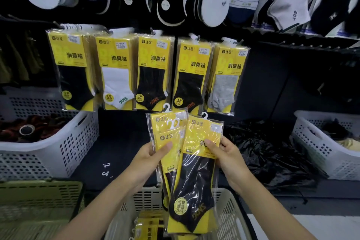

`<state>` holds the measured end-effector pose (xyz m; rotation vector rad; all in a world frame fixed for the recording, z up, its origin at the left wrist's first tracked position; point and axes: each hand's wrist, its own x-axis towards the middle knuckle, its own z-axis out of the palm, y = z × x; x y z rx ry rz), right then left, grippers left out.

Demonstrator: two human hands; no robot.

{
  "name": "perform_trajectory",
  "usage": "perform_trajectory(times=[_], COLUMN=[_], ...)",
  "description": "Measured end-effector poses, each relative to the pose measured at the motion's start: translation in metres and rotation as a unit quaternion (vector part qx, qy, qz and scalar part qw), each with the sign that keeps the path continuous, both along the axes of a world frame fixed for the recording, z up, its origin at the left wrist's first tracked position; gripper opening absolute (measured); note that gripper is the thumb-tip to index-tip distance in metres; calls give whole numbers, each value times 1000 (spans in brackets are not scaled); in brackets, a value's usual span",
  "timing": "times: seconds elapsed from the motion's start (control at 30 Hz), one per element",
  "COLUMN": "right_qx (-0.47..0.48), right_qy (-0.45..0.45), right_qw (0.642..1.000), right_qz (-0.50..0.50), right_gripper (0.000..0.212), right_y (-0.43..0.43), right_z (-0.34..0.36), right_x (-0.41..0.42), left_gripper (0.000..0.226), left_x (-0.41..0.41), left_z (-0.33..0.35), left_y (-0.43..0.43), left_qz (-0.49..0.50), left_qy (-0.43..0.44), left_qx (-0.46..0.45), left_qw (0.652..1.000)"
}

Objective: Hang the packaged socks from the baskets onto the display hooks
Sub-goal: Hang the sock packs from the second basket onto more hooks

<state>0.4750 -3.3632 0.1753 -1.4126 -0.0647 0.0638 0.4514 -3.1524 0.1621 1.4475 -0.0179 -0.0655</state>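
— Yellow card under clear film, slippery stuff. What's worrying you there?

— I'm pinching a fanned stack of packs [168, 136] in my left hand [153, 155], thumb curled across the front. If that pinch is slackening while I'm reaching up, I'd expect the rear packs to be sliding out toward the basket [231, 200] at six o'clock.

— And the other side?

— My right hand [227, 155] is gripping a single pack [196, 181], thumb on its card, fingers curled behind. The dark sock is hanging toward six o'clock below my thumb. Its white hanger [204, 115] is pointing to twelve, clear above my grip.

— So hooking it is looking easy?

— Not quite. The display hooks [152, 30] at twelve o'clock are carrying a crowded row of hung packs [150, 70] that's hiding most tips. I'm risking missing a tip or knocking a neighbour loose.
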Motion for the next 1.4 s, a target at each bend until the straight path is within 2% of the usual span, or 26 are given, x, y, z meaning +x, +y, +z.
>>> perform_trajectory(times=[0.1,0.23,0.4,0.57,0.93,1.07,1.2,1.27,1.33,1.4], right_qx=[1,20,9,-17,-77,-61,-71,-81,-74,-79], right_qy=[14,3,-51,-90,-111,-70,-24,-42,-80,-116], right_qw=[1000,998,990,978,983,970,924,933,968,984], right_qz=[-4,-53,-129,-190,-124,-224,-376,-348,-227,-112], right_gripper=[21,21,19,9,24,34,41,32,22,28], right_y=[-3,-18,-54,-80,-73,-59,-50,-43,-31,-14], right_z=[0,15,70,125,135,129,123,120,120,126], right_x=[1,12,56,114,189,208,201,187,162,130], left_gripper=[49,42,34,31,26,27,29,30,27,21], left_x=[1,14,44,74,109,114,112,109,105,99], left_z=[7,36,96,136,141,140,141,140,140,139], left_y=[2,7,5,-9,-10,-5,-3,-4,-9,-18], left_qz=[50,100,148,187,202,209,216,212,199,183], left_qy=[-13,-44,-105,-124,-150,-153,-148,-146,-150,-154], left_qx=[7,-3,23,34,19,17,16,14,12,7], left_qw=[999,994,983,974,968,966,965,966,968,971])
